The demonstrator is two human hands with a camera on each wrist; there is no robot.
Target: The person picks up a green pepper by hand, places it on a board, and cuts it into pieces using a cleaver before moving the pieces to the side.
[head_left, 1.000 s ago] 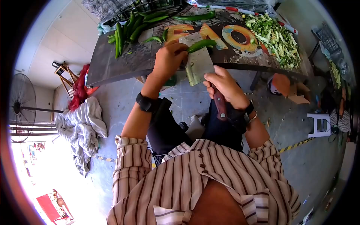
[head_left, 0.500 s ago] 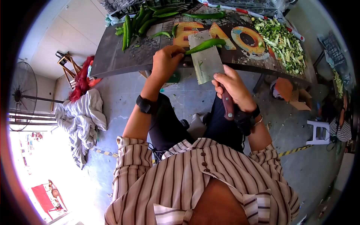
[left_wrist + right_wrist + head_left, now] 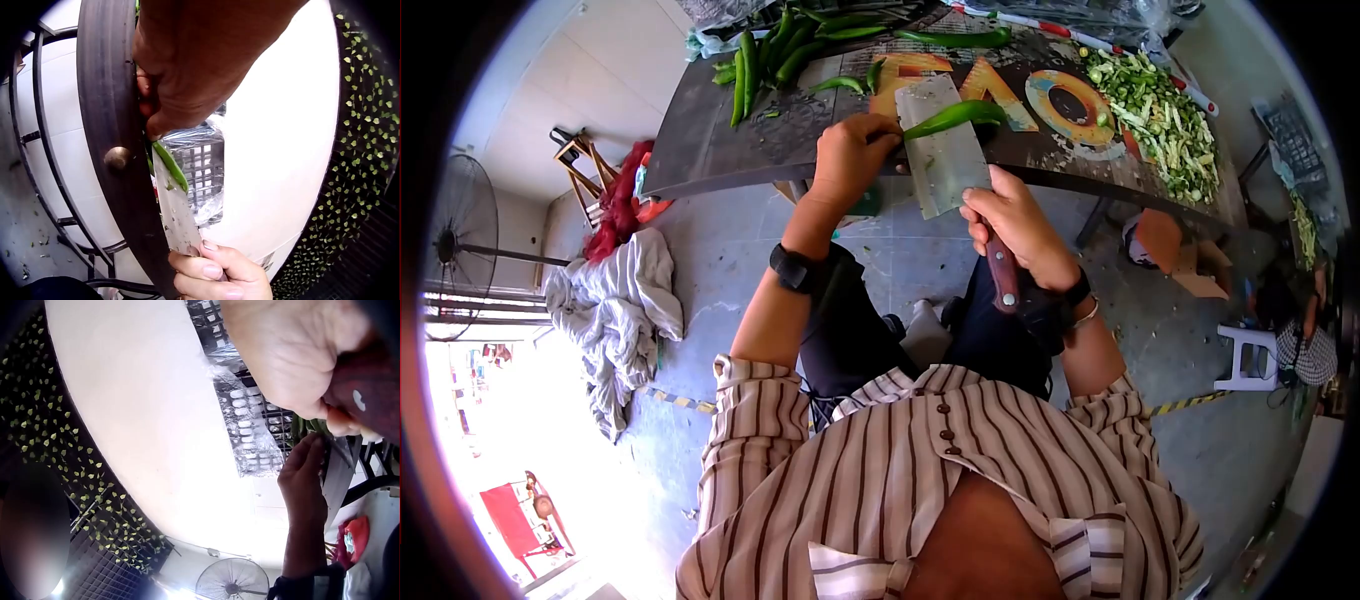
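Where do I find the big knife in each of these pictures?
Head view: big knife, upper middle, a little right of centre.
Left wrist view: its blade, lower middle, left of centre.
Right wrist view: its handle, upper right, at the edge.
Shared landmark: the right hand gripping it.

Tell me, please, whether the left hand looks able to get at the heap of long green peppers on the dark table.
Probably yes: the heap lies beyond the left hand, with only a small curved pepper near the way. It would likely have to release the pinched pepper first.
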